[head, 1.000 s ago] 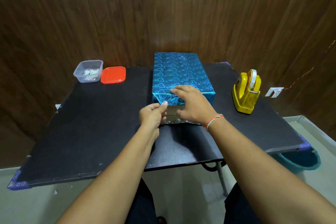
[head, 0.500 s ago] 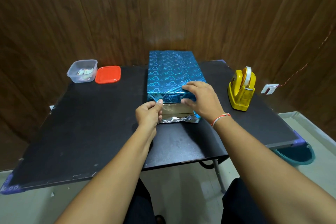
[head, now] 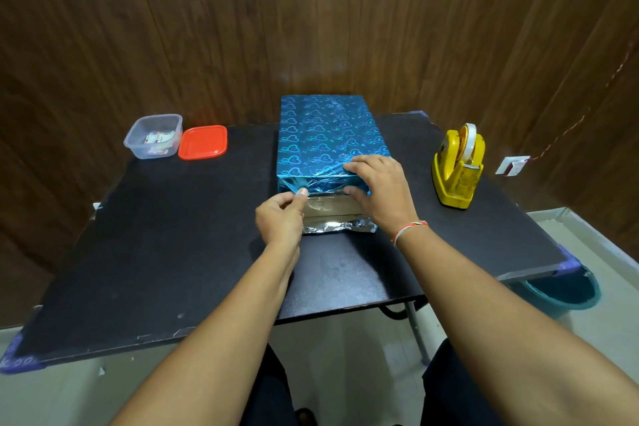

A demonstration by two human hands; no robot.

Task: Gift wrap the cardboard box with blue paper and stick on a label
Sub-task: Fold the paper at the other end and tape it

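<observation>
Head view: left hand (head: 281,218) fingers pinch blue paper (head: 311,185) (near end); right hand (head: 382,190) presses box (head: 328,135).

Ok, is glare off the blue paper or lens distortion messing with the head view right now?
Head view: the blue paper shows shiny highlights, strongest on the silver flap near the left hand and right hand; the edges are readable. Wide-angle bending curves the wall panels and the table edges. Focus is sharp.
</observation>
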